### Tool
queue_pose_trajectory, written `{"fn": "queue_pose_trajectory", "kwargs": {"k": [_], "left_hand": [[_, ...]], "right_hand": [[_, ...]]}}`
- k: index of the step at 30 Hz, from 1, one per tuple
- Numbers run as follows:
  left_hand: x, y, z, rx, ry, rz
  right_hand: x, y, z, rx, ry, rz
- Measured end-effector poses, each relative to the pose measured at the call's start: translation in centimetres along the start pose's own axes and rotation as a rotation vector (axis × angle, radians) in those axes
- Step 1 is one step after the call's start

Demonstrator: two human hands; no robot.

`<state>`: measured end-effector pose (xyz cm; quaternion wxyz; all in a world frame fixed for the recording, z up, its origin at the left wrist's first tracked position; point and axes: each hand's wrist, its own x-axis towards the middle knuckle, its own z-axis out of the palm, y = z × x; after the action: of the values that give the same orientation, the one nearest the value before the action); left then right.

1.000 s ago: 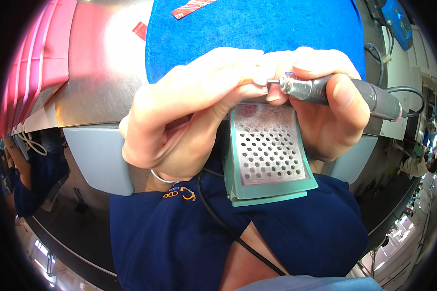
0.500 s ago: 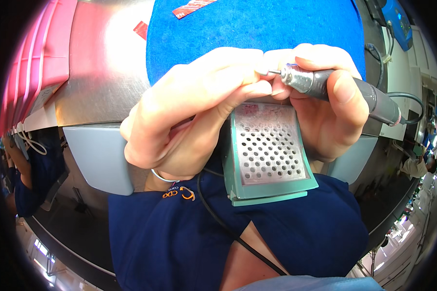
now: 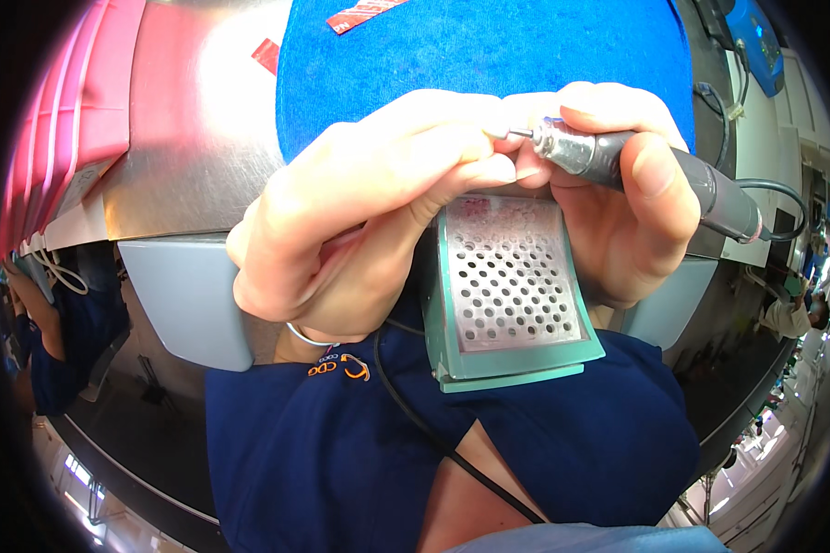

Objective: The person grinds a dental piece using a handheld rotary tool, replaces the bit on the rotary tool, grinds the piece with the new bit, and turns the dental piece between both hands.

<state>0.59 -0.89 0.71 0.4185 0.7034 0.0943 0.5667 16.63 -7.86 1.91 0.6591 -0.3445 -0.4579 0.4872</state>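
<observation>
My right hand [image 3: 641, 198] is wrapped round a dark rotary handpiece [image 3: 609, 157] with a metal collar and a thin bit. The bit points left and meets the fingertips of my left hand [image 3: 369, 203]. Those left fingertips are pinched together; whatever they hold is too small or hidden to make out. Both hands come together above a green-framed perforated metal plate [image 3: 515, 286], which slopes down toward my body. A cable runs from the back end of the handpiece.
Beyond my hands a blue cloth mat [image 3: 489, 55] covers part of the metal bench [image 3: 194, 138]. Red-and-white strips [image 3: 364, 15] lie on and beside it. Pink bins [image 3: 69, 120] stand at the left, a blue device [image 3: 754, 46] at the far right. Other people show at both rims.
Almost nothing differs. The handpiece has tilted very slightly at my left fingertips; both hands keep their grip and place.
</observation>
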Motion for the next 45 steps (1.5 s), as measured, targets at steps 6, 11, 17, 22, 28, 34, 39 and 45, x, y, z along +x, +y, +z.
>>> {"fn": "queue_pose_trajectory", "kwargs": {"k": [6, 11, 17, 22, 28, 34, 39, 45], "left_hand": [[-0.4, -0.2, 0.1, 0.014, 0.019, 0.028], [-0.3, 0.0, 0.1, 0.004, 0.018, 0.011], [-0.4, 0.4, -0.5, 0.124, -0.011, 0.039], [-0.4, -0.3, 0.5, 0.141, 0.200, -0.115], [-1.3, 3.1, -1.5, 0.299, 0.095, -0.259], [-0.2, 9.7, -3.1, 0.379, -0.046, -0.267], [2.2, 10.7, -4.6, 0.586, -0.109, -0.216], [5.6, 6.0, -4.5, 0.528, -0.375, -0.244]], "right_hand": [[-0.3, 0.0, -0.2, -0.011, -0.029, -0.002], [-0.3, 0.0, -0.1, 0.005, -0.039, 0.001], [-0.1, 0.4, 0.3, 0.162, -0.050, -0.004], [0.1, 0.4, 0.8, 0.232, 0.069, 0.000], [0.2, 0.8, 2.1, 0.337, 0.127, 0.002], [0.6, -0.5, 1.2, 0.428, 0.195, 0.048], [0.4, -0.9, 0.5, 0.369, 0.195, 0.018], [-0.2, -1.7, 1.6, 0.345, 0.257, 0.061]]}}
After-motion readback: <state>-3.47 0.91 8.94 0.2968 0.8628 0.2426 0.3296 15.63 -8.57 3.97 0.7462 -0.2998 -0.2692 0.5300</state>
